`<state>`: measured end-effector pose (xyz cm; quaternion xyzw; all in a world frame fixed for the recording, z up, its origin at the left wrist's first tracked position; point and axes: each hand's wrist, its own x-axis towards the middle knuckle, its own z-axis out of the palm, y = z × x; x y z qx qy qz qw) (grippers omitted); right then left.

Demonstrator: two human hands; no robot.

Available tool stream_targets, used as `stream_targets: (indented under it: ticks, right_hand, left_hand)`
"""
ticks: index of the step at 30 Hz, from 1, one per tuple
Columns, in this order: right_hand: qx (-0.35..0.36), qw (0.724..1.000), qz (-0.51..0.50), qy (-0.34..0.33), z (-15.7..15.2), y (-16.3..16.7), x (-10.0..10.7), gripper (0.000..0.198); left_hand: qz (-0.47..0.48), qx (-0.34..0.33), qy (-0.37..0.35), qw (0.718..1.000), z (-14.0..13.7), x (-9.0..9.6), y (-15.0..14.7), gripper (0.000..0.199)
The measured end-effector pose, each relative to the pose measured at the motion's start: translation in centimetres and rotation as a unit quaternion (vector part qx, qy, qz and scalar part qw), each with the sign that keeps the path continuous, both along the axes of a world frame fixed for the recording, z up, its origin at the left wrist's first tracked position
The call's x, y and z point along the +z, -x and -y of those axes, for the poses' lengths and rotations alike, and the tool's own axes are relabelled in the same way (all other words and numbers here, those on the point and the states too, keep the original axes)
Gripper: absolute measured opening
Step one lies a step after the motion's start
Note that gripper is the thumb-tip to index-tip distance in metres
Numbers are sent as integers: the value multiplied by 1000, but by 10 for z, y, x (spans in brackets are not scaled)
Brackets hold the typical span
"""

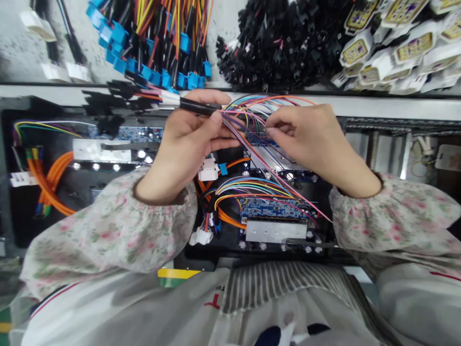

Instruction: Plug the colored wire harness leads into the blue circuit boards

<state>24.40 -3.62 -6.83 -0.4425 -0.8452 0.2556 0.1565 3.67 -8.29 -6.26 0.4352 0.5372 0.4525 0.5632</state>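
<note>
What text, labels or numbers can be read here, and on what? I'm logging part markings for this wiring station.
Nothing reads clearly.
White connectors, top right: yellow labels with dark print, too blurred to read.
Blue circuit board: markings too small to read.
White tag, far right: blurred.
Grey garment: a partly hidden red mark, perhaps "T".
The left hand and right hand hold a wire bundle without labels.

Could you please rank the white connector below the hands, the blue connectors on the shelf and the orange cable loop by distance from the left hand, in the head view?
From the left hand:
1. White connector, just below its fingers.
2. Blue connectors, above on the shelf.
3. Orange cable loop, far left.
</note>
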Motion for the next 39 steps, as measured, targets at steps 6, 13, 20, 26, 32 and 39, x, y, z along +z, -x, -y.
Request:
stream_targets:
  ticks: [6, 13, 20, 26, 32, 39]
  right_hand:
    - [13, 1000, 10, -21, 7, -6, 8, 19]
    - [-55, 995, -86, 10, 8, -6, 5, 10]
    - [-27, 998, -24, 42, 0, 3, -5, 15]
    - [-6, 1000, 14, 26, -1, 5, -1, 17]
    - [21, 999, 18, -17, 17, -11, 12, 10]
    - [-60, 997, -21, -44, 16, -30, 26, 11]
  left_hand:
    - [-25, 10, 10, 1000, -2, -1, 0, 25]
    - [-21, 16, 8, 1000, -4, -5, 2, 25]
    - [-26, 11, 12, 1000, -2, -5, 3, 28]
    - [0, 8, -10, 1000, -4, -7, 4, 32]
    - [73, 5, -32, 997, -4, -8, 3, 16]
    - [88, 5, -8, 996, -2, -1, 3, 14]
